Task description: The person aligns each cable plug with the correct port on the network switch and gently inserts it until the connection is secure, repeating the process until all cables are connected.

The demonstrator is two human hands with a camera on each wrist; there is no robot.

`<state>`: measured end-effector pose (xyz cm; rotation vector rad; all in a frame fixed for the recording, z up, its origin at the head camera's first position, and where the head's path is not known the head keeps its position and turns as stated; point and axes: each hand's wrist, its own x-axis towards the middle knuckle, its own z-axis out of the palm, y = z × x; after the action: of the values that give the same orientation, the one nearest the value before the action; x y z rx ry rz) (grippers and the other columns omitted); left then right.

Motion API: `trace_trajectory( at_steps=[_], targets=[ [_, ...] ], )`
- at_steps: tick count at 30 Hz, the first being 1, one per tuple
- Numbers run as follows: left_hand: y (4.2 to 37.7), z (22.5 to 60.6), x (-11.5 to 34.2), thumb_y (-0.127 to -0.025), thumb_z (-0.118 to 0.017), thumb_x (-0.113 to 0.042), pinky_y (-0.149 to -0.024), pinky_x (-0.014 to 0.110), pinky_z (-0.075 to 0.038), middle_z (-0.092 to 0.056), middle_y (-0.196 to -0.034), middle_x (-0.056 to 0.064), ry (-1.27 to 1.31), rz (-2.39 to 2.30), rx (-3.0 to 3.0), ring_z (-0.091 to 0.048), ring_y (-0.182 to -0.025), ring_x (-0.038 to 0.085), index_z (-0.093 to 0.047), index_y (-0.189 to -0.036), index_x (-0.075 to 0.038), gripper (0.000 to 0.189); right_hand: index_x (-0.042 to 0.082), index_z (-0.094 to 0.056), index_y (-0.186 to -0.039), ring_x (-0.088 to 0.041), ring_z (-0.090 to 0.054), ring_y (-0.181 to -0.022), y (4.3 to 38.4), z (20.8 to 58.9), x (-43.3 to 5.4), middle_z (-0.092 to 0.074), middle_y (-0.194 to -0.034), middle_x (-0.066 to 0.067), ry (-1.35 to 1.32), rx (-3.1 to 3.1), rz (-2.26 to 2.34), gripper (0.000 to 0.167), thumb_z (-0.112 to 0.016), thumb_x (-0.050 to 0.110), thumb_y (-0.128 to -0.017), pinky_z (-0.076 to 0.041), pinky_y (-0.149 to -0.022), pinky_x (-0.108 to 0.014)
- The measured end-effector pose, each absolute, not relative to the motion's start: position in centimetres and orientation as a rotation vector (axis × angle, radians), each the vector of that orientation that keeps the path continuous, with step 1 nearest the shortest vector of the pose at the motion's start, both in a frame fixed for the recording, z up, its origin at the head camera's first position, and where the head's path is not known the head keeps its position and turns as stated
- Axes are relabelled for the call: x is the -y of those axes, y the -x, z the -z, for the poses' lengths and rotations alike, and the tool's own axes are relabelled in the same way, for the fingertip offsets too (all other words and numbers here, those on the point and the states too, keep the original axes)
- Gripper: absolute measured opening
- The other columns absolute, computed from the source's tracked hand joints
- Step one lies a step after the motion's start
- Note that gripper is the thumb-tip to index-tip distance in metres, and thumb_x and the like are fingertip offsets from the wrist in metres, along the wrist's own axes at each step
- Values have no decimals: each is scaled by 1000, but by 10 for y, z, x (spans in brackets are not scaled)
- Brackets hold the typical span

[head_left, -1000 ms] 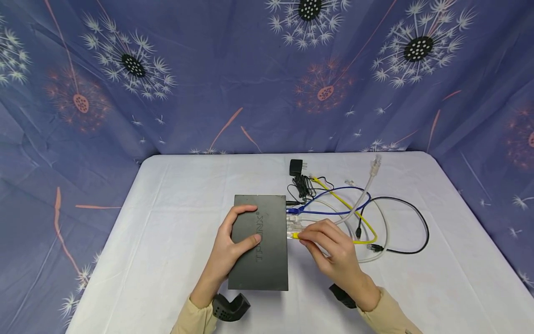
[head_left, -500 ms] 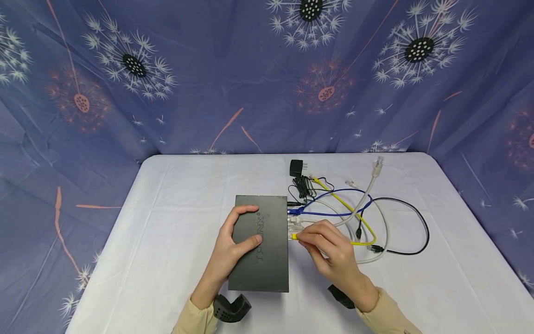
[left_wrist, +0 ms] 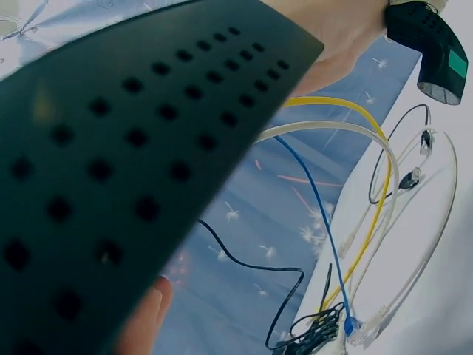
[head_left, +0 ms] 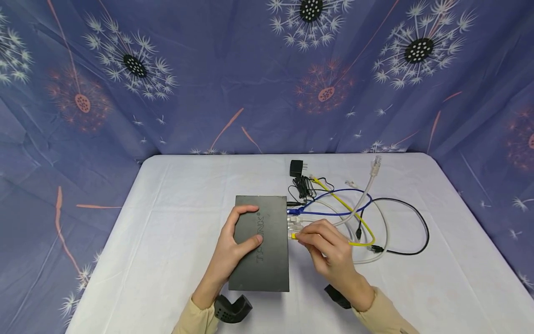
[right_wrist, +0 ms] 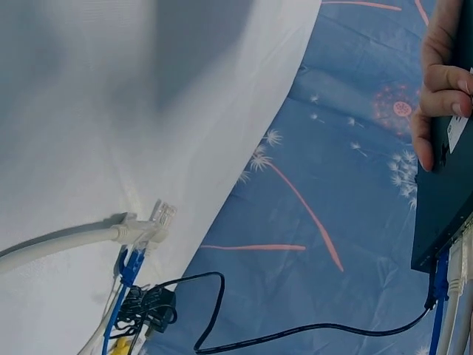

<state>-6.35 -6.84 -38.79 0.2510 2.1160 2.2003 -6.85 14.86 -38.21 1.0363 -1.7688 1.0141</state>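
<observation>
TP-LINK network box (head_left: 273,271): while the left hand (head_left: 230,246) grips it, it looks dark grey (logo (head_left: 260,226) embossed).
Right hand (head_left: 330,247): fingertips pinch a yellow plug (head_left: 294,236).
Port side (right_wrist: 446,245): blue plug (head_left: 294,211) inserted.

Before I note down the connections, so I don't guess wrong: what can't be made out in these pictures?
Head view: how deep the yellow plug sits; the right hand covers its rear.
Head view: how the left hand grips underneath; the box hides it.
Left wrist view: the ports, hidden behind the box.
Right wrist view: the print on the label, too small and cut by the right edge.
</observation>
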Motion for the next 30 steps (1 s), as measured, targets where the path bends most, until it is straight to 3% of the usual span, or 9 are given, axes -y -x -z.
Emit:
trace_trajectory(
  at_steps=[16, 30],
  targets=[
    [63, 387, 66, -80, -68, -10, -85, 46, -34, -44, -130, 6, -272, -2187, -2095, -45, -105, 30, -52, -127, -26, 53, -3, -69, -75, -24, -58, -67, 68, 384, -147, -62, -74, -10, -1032, 1754, -994, 23, -58, 2, -94, -48, -66, -26],
    [66, 390, 71, -79, -70, -7, -87, 47, -35, -45, -133, 3, -269, -2215, -2140, -47, -107, 30, -55, -126, -25, 53, -3, -70, -81, -25, -58, -70, 69, 387, -148, -64, -79, -11, -1028, 1801, -970, 20, -59, 6, -95, -48, -67, -28]
  ],
)
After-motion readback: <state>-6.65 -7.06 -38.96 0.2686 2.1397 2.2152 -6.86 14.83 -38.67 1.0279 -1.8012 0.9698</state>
